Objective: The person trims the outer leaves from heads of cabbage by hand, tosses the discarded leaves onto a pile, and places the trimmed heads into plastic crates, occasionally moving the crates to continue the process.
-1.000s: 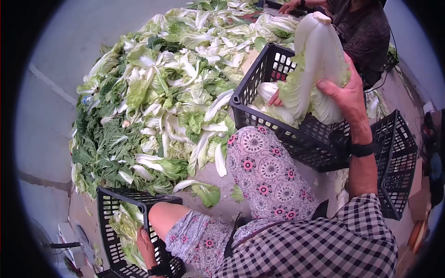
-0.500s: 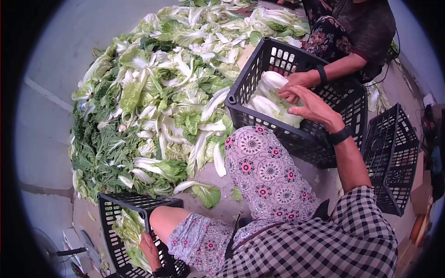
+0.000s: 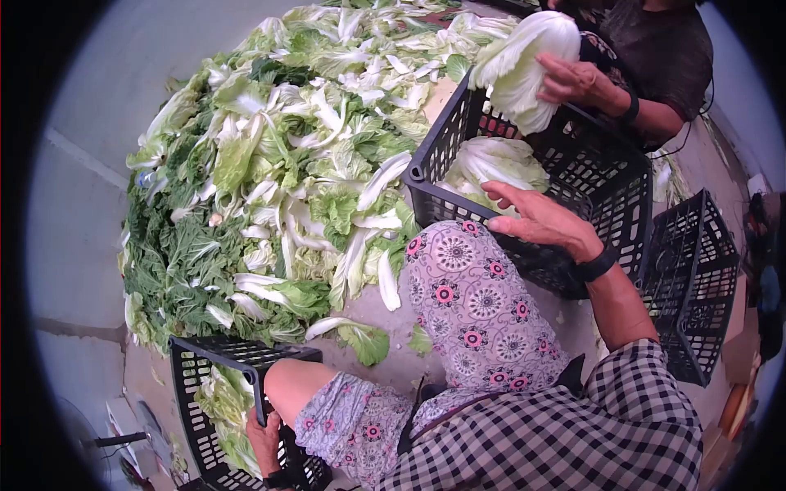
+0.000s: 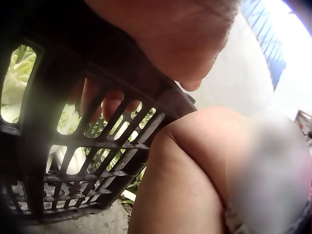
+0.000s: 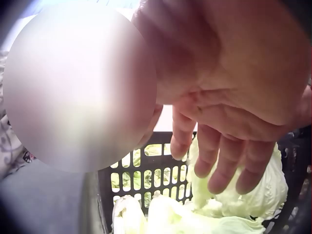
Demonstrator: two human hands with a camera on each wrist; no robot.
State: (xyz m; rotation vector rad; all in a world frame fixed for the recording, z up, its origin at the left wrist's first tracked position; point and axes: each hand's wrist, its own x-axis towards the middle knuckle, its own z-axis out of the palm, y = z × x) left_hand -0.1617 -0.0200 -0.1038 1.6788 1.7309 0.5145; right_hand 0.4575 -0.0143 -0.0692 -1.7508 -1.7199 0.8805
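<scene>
Left hand [image 3: 264,438] curled round the rim of a small black crate [image 3: 196,385], right hand [image 3: 536,219] relaxed, fingers spread, holding nothing, above cabbage [image 3: 499,164] in a large black crate [image 3: 606,188].

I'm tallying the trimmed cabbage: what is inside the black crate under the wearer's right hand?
The black crate holds pale trimmed cabbage heads piled at its near left end. The right hand hovers open above them. The crate's floor below the pile is covered, so how many lie there cannot be counted.
</scene>
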